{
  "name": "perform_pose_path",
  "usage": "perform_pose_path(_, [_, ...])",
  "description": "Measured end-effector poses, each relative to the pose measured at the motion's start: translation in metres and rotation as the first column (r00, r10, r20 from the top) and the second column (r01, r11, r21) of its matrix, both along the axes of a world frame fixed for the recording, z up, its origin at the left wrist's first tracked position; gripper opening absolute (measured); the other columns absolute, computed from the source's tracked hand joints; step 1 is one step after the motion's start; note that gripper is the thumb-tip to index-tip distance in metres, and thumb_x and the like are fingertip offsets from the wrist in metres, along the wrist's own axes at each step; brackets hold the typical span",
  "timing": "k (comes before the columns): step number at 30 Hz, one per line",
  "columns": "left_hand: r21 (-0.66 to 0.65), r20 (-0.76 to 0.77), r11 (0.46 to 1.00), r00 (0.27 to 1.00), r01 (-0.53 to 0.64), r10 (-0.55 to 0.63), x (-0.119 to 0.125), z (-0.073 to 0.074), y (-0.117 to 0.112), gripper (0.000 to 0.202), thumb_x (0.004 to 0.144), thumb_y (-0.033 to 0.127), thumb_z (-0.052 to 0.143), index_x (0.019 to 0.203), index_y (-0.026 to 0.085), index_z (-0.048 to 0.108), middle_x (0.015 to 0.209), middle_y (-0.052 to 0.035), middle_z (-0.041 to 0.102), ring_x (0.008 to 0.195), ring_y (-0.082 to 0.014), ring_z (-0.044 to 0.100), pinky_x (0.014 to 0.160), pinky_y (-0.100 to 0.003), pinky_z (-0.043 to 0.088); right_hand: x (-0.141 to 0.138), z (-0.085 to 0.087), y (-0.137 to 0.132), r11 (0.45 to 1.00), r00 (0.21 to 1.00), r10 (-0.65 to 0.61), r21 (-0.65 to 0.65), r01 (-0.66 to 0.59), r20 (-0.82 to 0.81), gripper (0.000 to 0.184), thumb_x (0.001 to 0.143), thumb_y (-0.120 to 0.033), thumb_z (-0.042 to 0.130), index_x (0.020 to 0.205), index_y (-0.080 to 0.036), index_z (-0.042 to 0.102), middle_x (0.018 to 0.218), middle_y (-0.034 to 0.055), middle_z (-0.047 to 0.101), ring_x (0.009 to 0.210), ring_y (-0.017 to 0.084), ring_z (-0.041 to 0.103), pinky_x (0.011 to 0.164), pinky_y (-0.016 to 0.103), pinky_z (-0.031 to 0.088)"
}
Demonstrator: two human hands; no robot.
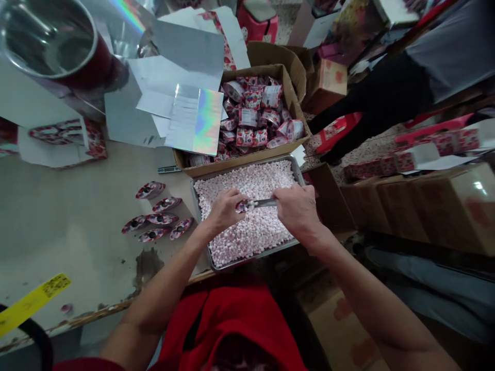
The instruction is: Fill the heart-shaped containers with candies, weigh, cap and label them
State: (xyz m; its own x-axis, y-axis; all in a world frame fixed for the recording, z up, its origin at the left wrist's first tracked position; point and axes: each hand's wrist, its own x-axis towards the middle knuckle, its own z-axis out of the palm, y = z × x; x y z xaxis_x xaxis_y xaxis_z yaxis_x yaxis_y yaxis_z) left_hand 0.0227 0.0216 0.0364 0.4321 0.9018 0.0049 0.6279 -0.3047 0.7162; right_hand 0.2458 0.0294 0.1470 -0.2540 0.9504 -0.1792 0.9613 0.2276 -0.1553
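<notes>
Over a metal tray (215,267) full of small pale pink beads or candies (247,242), my left hand (226,210) grips a small printed packet (242,206) with its top end facing up. My right hand (297,208) is closed round the handle of a metal scoop (265,203). The scoop's tip meets the packet's opening, with a few pale pieces on it. Left of the tray, several similar packets (154,219) stand upright on the table with dark openings on top.
Behind the tray is a cardboard box (288,85) of printed packets, with a shiny card (193,121) over its left edge. A large metal cup (50,41) stands at upper left. Cartons (425,206) line the right side, near another person's dark-clothed legs (379,98).
</notes>
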Motion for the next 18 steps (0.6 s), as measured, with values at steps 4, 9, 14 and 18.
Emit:
perform_pose_path(4, [-0.072,0.153,0.995,0.985,-0.07,0.08,0.004,-0.009,-0.003,0.042,0.072,0.01,0.075,0.113,0.02,0.079,0.103,-0.0068,0.07,0.098,-0.0231,0.065,0.091,-0.035,0.052,0.029,0.002,-0.01,0.996,0.998,-0.044,0.075,0.047,-0.033,0.029,0.093,-0.013,0.052,0.094,-0.022,0.08,0.078,0.0081,0.071,0.084,0.023,0.05,0.083,0.041,0.023])
perform_pose_path(9, [-0.291,0.357,0.934,0.883,-0.205,0.305,0.008,-0.012,-0.027,0.045,0.069,0.006,0.073,0.112,0.018,0.078,0.104,-0.0053,0.071,0.094,-0.0193,0.067,0.086,-0.031,0.055,0.113,-0.079,-0.037,0.939,0.94,-0.341,0.046,0.34,0.021,0.031,0.093,-0.019,0.052,0.097,-0.02,0.083,0.077,0.0116,0.07,0.081,0.026,0.05,0.079,0.041,0.026])
perform_pose_path(14, [-0.313,0.363,0.903,0.841,-0.294,0.4,0.005,-0.012,-0.058,0.046,0.067,0.003,0.07,0.11,0.02,0.078,0.106,-0.0051,0.071,0.099,-0.0203,0.068,0.094,-0.034,0.056,0.077,-0.193,-0.041,0.901,0.833,-0.421,-0.268,0.34,-0.358,0.031,0.087,-0.029,0.053,0.096,-0.018,0.081,0.087,0.0117,0.075,0.085,0.027,0.06,0.083,0.038,0.041])
perform_pose_path(18, [-0.242,0.273,0.871,0.831,-0.428,0.485,-0.011,-0.004,-0.067,0.043,0.071,0.006,0.073,0.11,0.022,0.078,0.108,-0.0054,0.069,0.104,-0.0216,0.067,0.099,-0.036,0.054,0.035,-0.201,-0.028,0.89,0.722,-0.438,-0.37,0.265,-0.536,0.029,0.082,-0.03,0.052,0.09,-0.019,0.077,0.088,0.0085,0.076,0.087,0.024,0.064,0.087,0.038,0.047])
